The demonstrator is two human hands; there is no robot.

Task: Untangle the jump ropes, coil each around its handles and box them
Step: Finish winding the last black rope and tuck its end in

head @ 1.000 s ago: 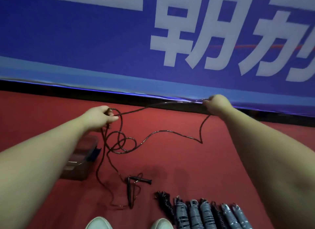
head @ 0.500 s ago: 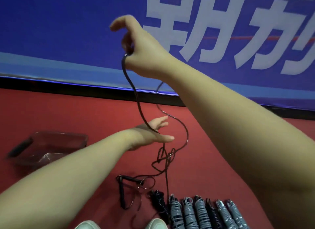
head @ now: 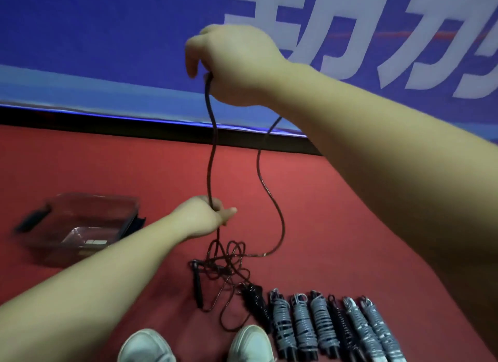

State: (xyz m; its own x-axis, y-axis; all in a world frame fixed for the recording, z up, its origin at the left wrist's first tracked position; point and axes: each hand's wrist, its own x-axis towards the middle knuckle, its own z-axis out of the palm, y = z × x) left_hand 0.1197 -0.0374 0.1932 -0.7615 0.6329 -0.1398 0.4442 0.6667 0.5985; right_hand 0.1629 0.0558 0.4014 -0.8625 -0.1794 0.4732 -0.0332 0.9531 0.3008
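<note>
A dark jump rope (head: pixel 210 157) hangs in a long loop from my right hand (head: pixel 231 62), which is raised high and pinches it. Lower down, my left hand (head: pixel 204 216) grips one strand of the same rope. Below that hand the rope bunches in a tangle (head: pixel 226 259) on the red floor, with its black handles (head: pixel 198 289) lying there. Several coiled ropes (head: pixel 323 324), mostly grey with some black, lie in a row at the bottom right. A clear plastic box (head: pixel 80 227) sits on the floor to the left.
My two white shoes (head: pixel 194 345) show at the bottom edge, just in front of the tangle. A blue banner with large white characters (head: pixel 350 38) runs along the far edge of the red floor (head: pixel 336 213).
My left hand, open half a second ago, has closed around the hanging strand. My right hand stays raised with the rope. The tangle has gathered over the handles.
</note>
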